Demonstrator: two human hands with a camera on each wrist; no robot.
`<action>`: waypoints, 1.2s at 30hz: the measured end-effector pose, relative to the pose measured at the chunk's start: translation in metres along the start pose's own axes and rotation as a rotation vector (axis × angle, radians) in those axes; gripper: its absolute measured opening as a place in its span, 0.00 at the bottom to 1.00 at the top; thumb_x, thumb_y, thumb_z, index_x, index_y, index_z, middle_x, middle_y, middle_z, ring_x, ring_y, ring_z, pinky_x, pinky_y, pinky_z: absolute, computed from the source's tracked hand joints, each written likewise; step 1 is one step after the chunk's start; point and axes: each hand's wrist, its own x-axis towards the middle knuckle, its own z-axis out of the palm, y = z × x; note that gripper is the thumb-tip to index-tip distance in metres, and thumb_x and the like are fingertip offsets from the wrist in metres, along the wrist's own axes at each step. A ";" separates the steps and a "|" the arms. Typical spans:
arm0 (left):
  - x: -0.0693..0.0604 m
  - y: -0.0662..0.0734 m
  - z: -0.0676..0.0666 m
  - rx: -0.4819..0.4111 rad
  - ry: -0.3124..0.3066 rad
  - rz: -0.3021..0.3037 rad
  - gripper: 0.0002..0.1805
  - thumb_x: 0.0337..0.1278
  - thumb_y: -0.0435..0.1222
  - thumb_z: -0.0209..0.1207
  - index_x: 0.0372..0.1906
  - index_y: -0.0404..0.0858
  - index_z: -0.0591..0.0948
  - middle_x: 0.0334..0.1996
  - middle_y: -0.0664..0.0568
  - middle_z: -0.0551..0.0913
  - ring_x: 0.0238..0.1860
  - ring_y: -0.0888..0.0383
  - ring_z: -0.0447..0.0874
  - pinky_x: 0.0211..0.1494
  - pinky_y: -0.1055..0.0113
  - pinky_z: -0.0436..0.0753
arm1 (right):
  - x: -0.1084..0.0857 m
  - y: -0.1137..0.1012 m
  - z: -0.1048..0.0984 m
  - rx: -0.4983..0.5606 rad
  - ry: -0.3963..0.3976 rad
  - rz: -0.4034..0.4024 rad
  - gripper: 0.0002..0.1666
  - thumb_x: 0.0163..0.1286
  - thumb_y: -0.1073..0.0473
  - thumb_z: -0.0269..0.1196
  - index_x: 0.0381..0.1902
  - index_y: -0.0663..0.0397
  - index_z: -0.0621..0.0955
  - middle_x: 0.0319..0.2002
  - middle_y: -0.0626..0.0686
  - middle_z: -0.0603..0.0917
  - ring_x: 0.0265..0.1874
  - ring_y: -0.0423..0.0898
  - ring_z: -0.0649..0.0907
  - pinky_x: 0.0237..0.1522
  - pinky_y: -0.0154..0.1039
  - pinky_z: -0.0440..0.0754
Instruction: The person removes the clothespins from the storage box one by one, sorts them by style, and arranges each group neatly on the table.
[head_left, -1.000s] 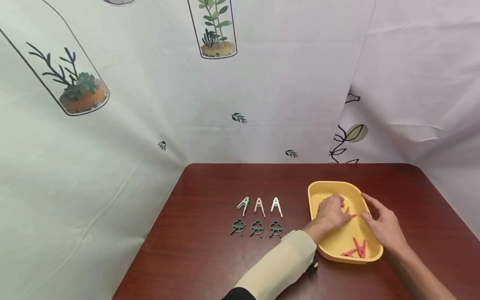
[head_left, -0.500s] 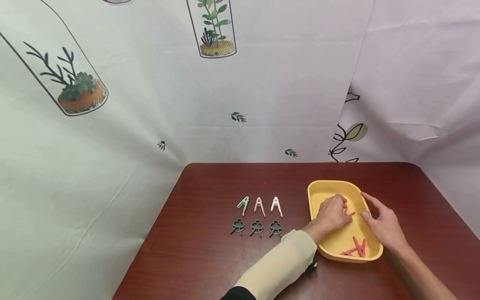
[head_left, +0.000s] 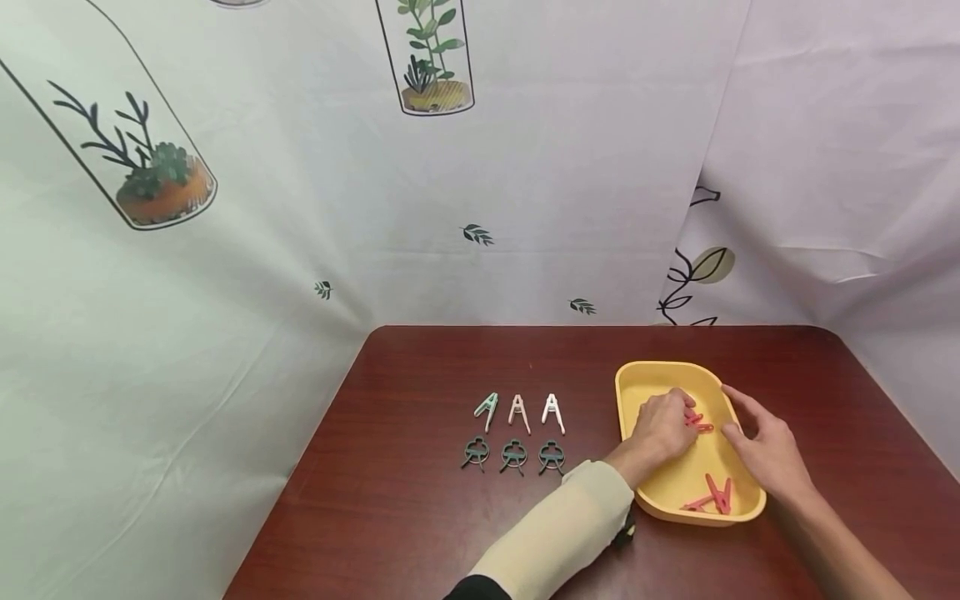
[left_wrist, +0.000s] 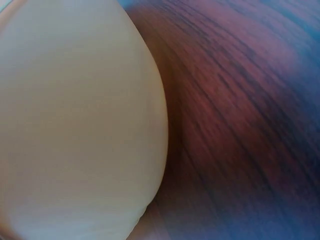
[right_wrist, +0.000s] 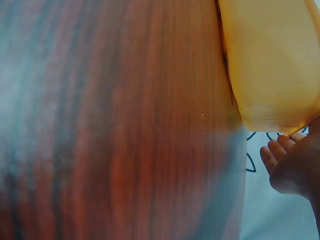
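Partway, it seems: pale clips point(head_left: 552, 402) and dark green clips point(head_left: 513, 456) lie in rows, lower centre; red clips point(head_left: 722, 502) remain in a yellow tray point(head_left: 693, 465), lower right.
Left hand point(head_left: 663, 425) curls over some, any grip hidden; right hand point(head_left: 768, 452), loosely open, touches the tray's rim.

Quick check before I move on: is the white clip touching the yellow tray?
Apart. The head view shows it plainly: a strip of table lies between the white clip and the yellow tray.
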 end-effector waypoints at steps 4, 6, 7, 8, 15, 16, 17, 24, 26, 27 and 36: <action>-0.001 0.000 -0.001 -0.031 0.026 0.011 0.17 0.59 0.40 0.76 0.51 0.55 0.86 0.35 0.75 0.85 0.39 0.76 0.79 0.42 0.81 0.74 | 0.000 0.000 0.001 -0.004 0.005 -0.001 0.32 0.74 0.69 0.63 0.75 0.66 0.73 0.57 0.78 0.81 0.32 0.30 0.78 0.27 0.25 0.78; -0.001 -0.001 -0.002 -0.050 0.043 0.010 0.16 0.60 0.40 0.76 0.51 0.55 0.86 0.36 0.75 0.85 0.39 0.76 0.79 0.41 0.82 0.75 | 0.000 -0.001 0.001 -0.004 0.003 0.000 0.32 0.74 0.68 0.63 0.75 0.66 0.73 0.57 0.78 0.81 0.32 0.30 0.78 0.27 0.26 0.78; -0.001 -0.001 -0.002 -0.061 0.052 0.013 0.16 0.60 0.40 0.76 0.51 0.55 0.86 0.36 0.74 0.85 0.38 0.76 0.79 0.41 0.82 0.75 | 0.001 -0.001 0.001 -0.005 0.003 0.000 0.32 0.74 0.68 0.63 0.75 0.66 0.73 0.58 0.78 0.81 0.32 0.30 0.78 0.28 0.25 0.77; -0.001 -0.001 -0.002 -0.067 0.061 0.016 0.16 0.61 0.40 0.76 0.51 0.55 0.86 0.36 0.73 0.85 0.38 0.75 0.79 0.40 0.82 0.75 | 0.001 -0.001 0.001 -0.003 0.001 0.000 0.32 0.74 0.68 0.63 0.75 0.66 0.73 0.58 0.78 0.81 0.32 0.29 0.78 0.28 0.25 0.78; -0.001 -0.004 -0.004 -0.093 0.146 0.096 0.16 0.64 0.39 0.75 0.53 0.54 0.84 0.41 0.71 0.85 0.39 0.76 0.79 0.42 0.84 0.76 | 0.002 -0.001 0.002 -0.007 0.003 -0.008 0.32 0.73 0.68 0.64 0.74 0.66 0.73 0.58 0.78 0.81 0.35 0.26 0.76 0.30 0.23 0.77; -0.002 -0.005 -0.005 -0.108 0.156 0.107 0.16 0.64 0.39 0.74 0.53 0.54 0.84 0.42 0.71 0.85 0.40 0.76 0.79 0.42 0.85 0.76 | 0.002 -0.001 0.002 -0.005 0.001 -0.008 0.32 0.73 0.69 0.64 0.74 0.66 0.73 0.57 0.78 0.81 0.35 0.26 0.76 0.30 0.23 0.77; -0.002 -0.005 -0.006 -0.126 0.163 0.118 0.16 0.64 0.39 0.74 0.53 0.53 0.84 0.42 0.71 0.85 0.41 0.77 0.79 0.43 0.85 0.76 | 0.002 -0.001 0.002 -0.008 0.001 -0.009 0.32 0.73 0.68 0.64 0.74 0.66 0.73 0.57 0.78 0.81 0.35 0.26 0.76 0.30 0.23 0.76; -0.008 -0.007 -0.015 -0.203 0.197 0.207 0.17 0.66 0.40 0.73 0.56 0.51 0.82 0.46 0.71 0.86 0.41 0.80 0.78 0.43 0.88 0.73 | 0.001 0.002 0.002 -0.022 0.006 -0.010 0.33 0.72 0.69 0.65 0.73 0.67 0.74 0.55 0.77 0.83 0.38 0.21 0.74 0.32 0.19 0.74; -0.010 -0.007 -0.018 -0.215 0.202 0.222 0.18 0.66 0.39 0.73 0.57 0.51 0.82 0.46 0.70 0.86 0.41 0.80 0.78 0.43 0.89 0.72 | 0.002 0.003 0.002 -0.018 0.007 -0.018 0.32 0.72 0.69 0.65 0.73 0.67 0.74 0.55 0.78 0.83 0.38 0.21 0.74 0.32 0.19 0.74; -0.011 -0.008 -0.020 -0.224 0.204 0.231 0.18 0.66 0.39 0.73 0.57 0.51 0.82 0.46 0.70 0.86 0.42 0.80 0.78 0.44 0.89 0.72 | 0.002 0.004 0.002 -0.016 0.007 -0.020 0.32 0.72 0.69 0.65 0.73 0.67 0.74 0.55 0.78 0.83 0.37 0.21 0.74 0.32 0.19 0.74; -0.019 -0.013 -0.031 -0.321 0.244 0.344 0.18 0.66 0.36 0.73 0.58 0.47 0.82 0.48 0.66 0.88 0.45 0.79 0.80 0.49 0.90 0.74 | 0.000 0.000 0.000 -0.052 0.008 -0.005 0.33 0.72 0.68 0.65 0.73 0.66 0.74 0.56 0.77 0.82 0.37 0.29 0.74 0.32 0.22 0.72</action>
